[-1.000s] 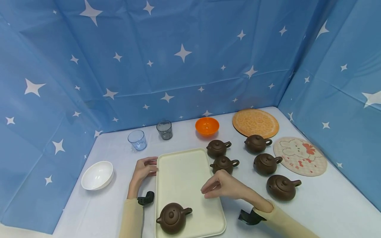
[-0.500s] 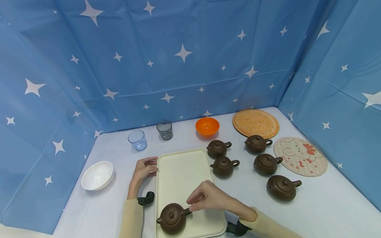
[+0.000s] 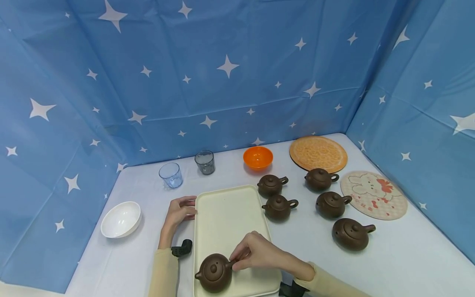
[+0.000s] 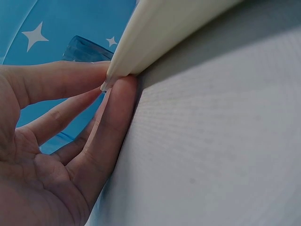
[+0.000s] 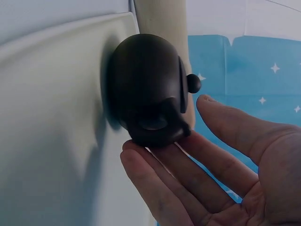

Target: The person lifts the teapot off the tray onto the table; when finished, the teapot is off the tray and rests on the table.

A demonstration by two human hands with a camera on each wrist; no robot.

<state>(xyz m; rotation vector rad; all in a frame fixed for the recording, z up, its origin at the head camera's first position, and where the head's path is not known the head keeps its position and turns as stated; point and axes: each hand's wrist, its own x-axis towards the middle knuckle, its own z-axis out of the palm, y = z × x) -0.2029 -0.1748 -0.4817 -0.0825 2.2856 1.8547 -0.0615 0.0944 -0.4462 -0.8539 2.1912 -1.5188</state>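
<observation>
Now the right hand [image 3: 259, 253] lies over the near part of the cream tray [image 3: 226, 214], with its relaxed fingers [image 5: 188, 174] touching the handle side of the brown teapot [image 3: 214, 272], which stands upright on the tray's near left corner; the fingers are not curled around it. The left hand [image 3: 180, 211] rests on the table [image 3: 389, 255] at the tray's far left edge, its straight fingers [image 4: 113, 122] pressing against the rim. Five more brown teapots [image 3: 332, 204] stand on the table to the right of the tray, apart from it.
</observation>
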